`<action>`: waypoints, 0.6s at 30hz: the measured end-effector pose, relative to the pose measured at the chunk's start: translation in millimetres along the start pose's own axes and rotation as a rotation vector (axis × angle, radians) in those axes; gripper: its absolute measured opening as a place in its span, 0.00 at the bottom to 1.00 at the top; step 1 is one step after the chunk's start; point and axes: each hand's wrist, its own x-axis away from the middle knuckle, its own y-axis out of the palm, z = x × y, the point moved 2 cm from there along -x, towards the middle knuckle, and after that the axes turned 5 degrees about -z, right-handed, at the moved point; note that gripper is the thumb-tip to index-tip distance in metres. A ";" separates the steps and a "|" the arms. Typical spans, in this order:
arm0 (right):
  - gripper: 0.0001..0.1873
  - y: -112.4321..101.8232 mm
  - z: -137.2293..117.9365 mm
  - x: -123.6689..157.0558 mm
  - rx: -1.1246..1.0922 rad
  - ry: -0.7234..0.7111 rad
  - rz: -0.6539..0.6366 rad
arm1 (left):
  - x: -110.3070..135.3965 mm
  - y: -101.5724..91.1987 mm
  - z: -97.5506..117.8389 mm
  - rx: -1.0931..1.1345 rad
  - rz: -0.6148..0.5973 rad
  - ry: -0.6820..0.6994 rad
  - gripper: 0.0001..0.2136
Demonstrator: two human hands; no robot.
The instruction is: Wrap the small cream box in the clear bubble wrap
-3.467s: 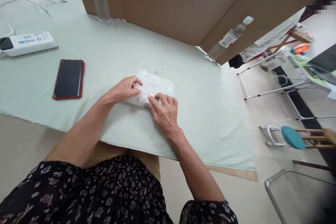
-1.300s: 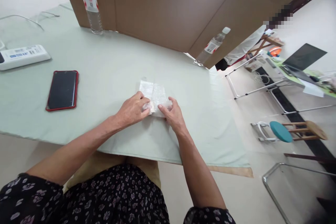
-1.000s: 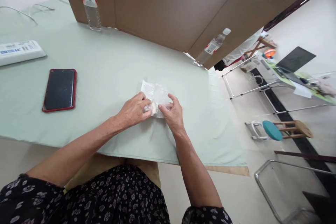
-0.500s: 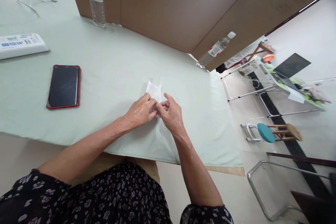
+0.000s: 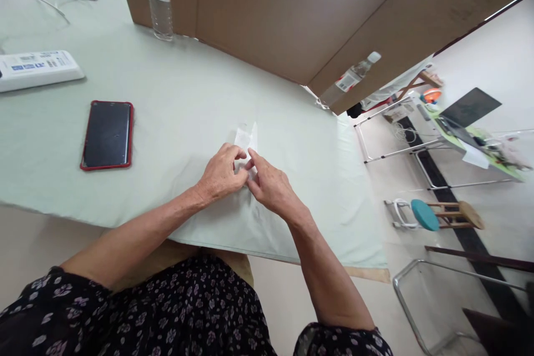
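Note:
A small translucent white packet (image 5: 242,138), thin and film-like, lies on the pale green cloth between my two hands. Its right edge stands up in a narrow fold. My left hand (image 5: 225,169) is on the packet's lower left, fingers curled and thumb bent toward them. From the right, my right hand (image 5: 271,182) holds the packet's right side, index finger laid along the fold and thumb below. The fingertips of both hands nearly meet and cover the packet's lower part.
A phone in a red case (image 5: 107,134) lies to the left, with a white box-like device (image 5: 39,69) beyond it. Two water bottles (image 5: 161,11) stand against a large cardboard panel (image 5: 250,16) at the back. A stool (image 5: 424,214) and a metal-framed chair (image 5: 403,283) are off to the right.
My right index finger has straightened and moved up along the packet's right side, where a fold now stands up. My left fingers have shifted slightly. The whole view has moved a little.

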 end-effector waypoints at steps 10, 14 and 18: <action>0.34 -6.7 36.0 1.4 -0.518 -0.039 0.135 | -2.7 12.6 -5.6 -0.028 -0.020 0.055 0.07; 0.29 -1.6 48.8 -14.5 -0.436 -0.033 0.235 | -0.9 13.7 -6.7 -0.103 -0.029 0.091 0.10; 0.26 8.8 54.2 -32.9 -0.428 -0.084 0.182 | 0.1 16.1 -6.8 -0.249 -0.021 0.136 0.14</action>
